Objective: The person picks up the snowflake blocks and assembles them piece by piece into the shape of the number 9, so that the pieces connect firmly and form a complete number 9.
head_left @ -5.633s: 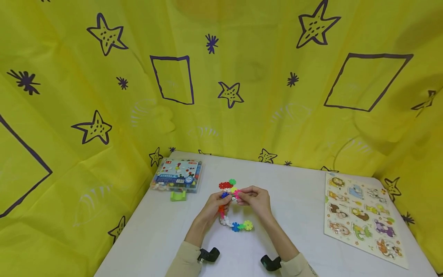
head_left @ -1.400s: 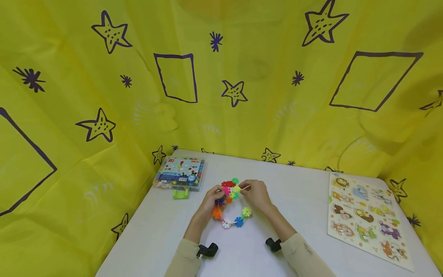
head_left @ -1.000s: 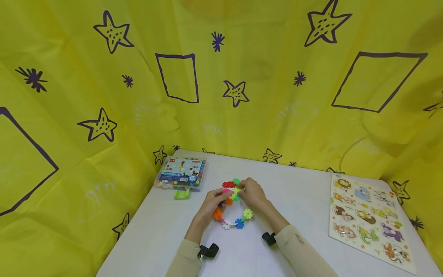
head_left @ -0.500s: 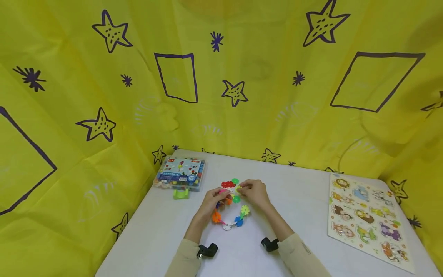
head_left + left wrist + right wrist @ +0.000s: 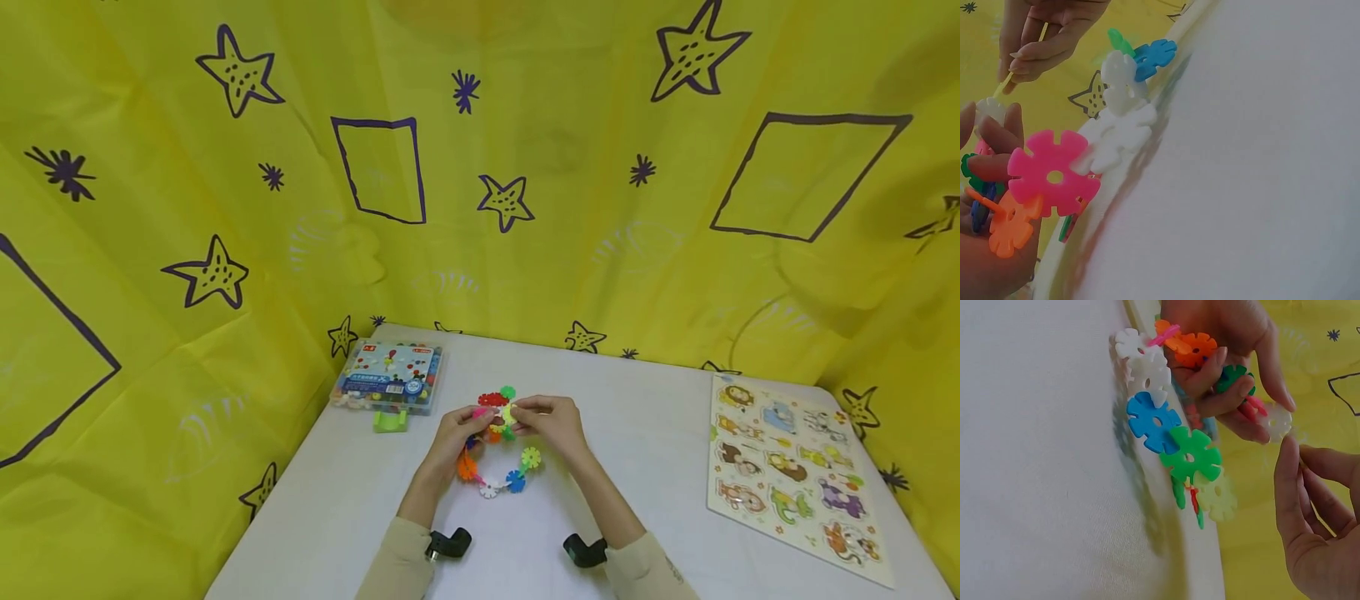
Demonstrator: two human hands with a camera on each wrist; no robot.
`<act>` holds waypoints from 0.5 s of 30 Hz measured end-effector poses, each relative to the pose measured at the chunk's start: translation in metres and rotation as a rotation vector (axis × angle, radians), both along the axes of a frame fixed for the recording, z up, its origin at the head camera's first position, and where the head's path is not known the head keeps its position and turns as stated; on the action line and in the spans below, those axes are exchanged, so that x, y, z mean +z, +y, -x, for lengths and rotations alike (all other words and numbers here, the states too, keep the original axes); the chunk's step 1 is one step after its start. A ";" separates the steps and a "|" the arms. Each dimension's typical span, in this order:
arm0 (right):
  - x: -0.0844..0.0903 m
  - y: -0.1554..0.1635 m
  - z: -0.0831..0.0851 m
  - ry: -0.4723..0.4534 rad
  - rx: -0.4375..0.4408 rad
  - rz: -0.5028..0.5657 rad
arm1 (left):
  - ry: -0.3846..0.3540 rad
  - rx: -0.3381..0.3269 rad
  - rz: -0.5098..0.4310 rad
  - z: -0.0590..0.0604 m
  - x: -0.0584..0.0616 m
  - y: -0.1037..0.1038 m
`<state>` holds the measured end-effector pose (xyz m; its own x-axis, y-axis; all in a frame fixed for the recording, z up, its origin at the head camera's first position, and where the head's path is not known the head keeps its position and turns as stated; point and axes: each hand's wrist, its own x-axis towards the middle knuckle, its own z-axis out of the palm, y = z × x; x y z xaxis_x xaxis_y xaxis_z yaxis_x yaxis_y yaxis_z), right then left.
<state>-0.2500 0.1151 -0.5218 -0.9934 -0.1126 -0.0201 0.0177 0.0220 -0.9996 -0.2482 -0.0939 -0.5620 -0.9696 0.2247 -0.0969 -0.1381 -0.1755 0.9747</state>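
Step in hand, as judged: adding one more disc to a chain (image 5: pixel 1154 422) of slotted, flower-shaped discs in mixed colours.

Left hand (image 5: pixel 452 433): thumb and fingertips closed in a pinch on the white disc (image 5: pixel 1277 422) at one end of the chain; other fingers curled about the next links. Right hand (image 5: pixel 553 425): fingertips pinched together on a yellow disc (image 5: pixel 1005 84), seen edge-on in the left wrist view, its tip at the white disc. Whether the slots have engaged: cannot tell.

Chain position: curves from the left hand round toward the person, low over the surface (image 5: pixel 337 517); a pale end disc (image 5: pixel 1218 497) sits at its free end. Red discs (image 5: pixel 492 400) and a green disc (image 5: pixel 507 392) lie just beyond the hands.

Next move, judged: line up slot with slot, discs crosswise, then push while the left hand keeps the white disc steady. Slip of the narrow grip is the likely fault.

Labels: box (image 5: pixel 386 375), back left, bears red print, a blue band of white characters, a barcode (image 5: pixel 393 388) and a round badge (image 5: pixel 413 387); all too small to read. Marking on the right cuff (image 5: pixel 637 560) also illegible. Animal board (image 5: pixel 798 479), right: pictures, no writing made out.
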 end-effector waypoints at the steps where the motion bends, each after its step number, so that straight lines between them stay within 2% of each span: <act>1: 0.000 0.000 -0.001 -0.001 -0.005 0.001 | -0.005 -0.001 0.000 0.000 0.000 0.000; 7: 0.003 -0.003 -0.006 0.002 -0.036 -0.013 | -0.009 -0.022 0.003 0.000 0.000 0.000; 15: 0.002 -0.005 -0.009 0.025 -0.051 -0.017 | 0.025 -0.039 0.029 -0.002 0.000 0.002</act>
